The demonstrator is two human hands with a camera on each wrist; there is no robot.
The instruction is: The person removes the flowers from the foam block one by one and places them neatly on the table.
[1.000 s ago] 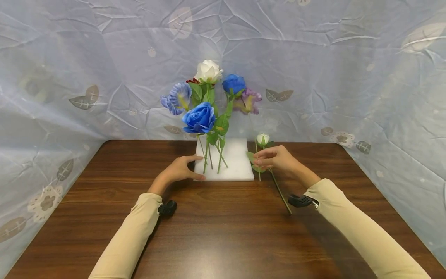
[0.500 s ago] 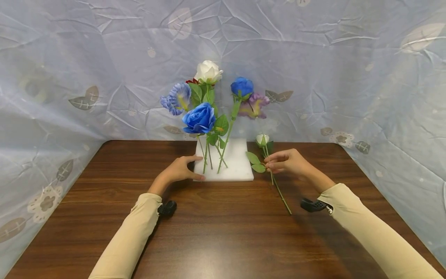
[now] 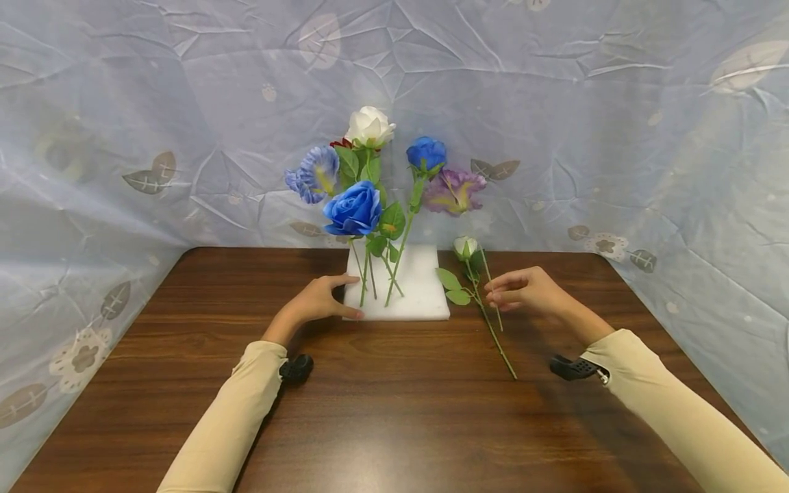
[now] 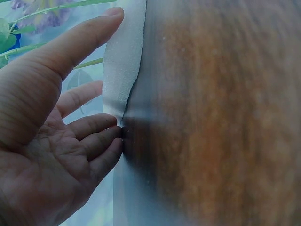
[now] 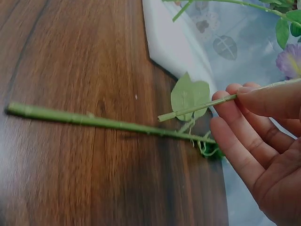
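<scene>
My right hand (image 3: pixel 524 291) pinches the thin green stem (image 5: pixel 197 109) of a purple ruffled flower (image 3: pixel 456 192) between thumb and fingers. That stem is held in the air beside a white rose (image 3: pixel 466 247), which lies on the table with its leaves and long stem. My left hand (image 3: pixel 317 299) rests at the left side of a white foam block (image 3: pixel 422 287), thumb near the front corner and fingers fairly straight along the edge. Stems rise from the foam, among them those of a front blue rose (image 3: pixel 353 209), another blue rose (image 3: pixel 426 153) and a tall white rose (image 3: pixel 370 127).
A light blue ruffled flower (image 3: pixel 313 174) leans left in the bunch, and a dark red bloom (image 3: pixel 341 143) is mostly hidden. Brown wood tabletop (image 3: pixel 382 404) extends in front of the foam. A patterned pale curtain (image 3: pixel 555 89) hangs behind and at both sides.
My right hand has moved right and slightly toward me, carrying the purple flower past the lying rose's stem. The rear blue rose swung right, then settled. The left hand stays put.
</scene>
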